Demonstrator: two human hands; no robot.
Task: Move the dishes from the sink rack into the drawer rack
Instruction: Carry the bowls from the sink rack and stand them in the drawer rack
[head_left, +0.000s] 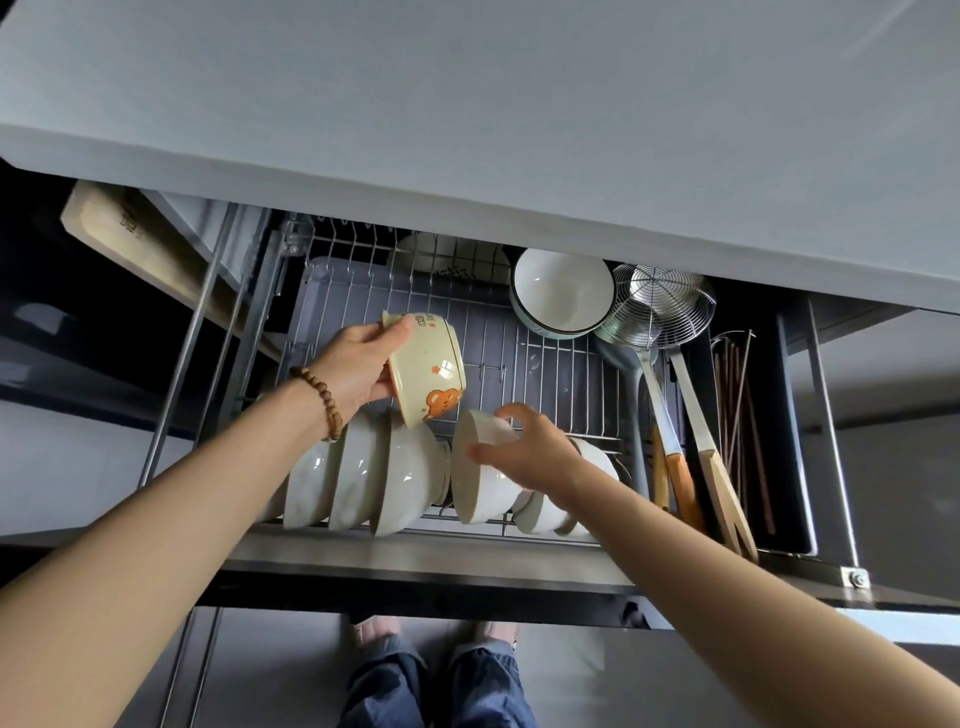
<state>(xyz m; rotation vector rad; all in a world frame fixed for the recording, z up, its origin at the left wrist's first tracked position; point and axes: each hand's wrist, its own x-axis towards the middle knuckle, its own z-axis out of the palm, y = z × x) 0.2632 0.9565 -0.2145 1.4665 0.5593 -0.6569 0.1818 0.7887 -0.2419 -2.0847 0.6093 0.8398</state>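
The drawer rack (550, 358) is pulled out below the counter, a wire grid over a grey tray. My left hand (358, 364) grips a cream bowl with an orange bear print (431, 369), held tilted above the front row. My right hand (524, 452) holds a small plain cream bowl (483, 473) on its side at the front of the rack. Left of it, three white bowls (363, 473) stand on edge in a row. More small bowls (545, 514) lie partly hidden under my right wrist. The sink rack is out of view.
A large white bowl with a green rim (563, 291) leans at the back. A wire skimmer (657, 306) and wooden-handled utensils (691, 467) fill the right compartment, chopsticks (737, 395) beside them. A wooden cutting board (145, 244) stands at left. The counter edge (467, 156) overhangs the drawer.
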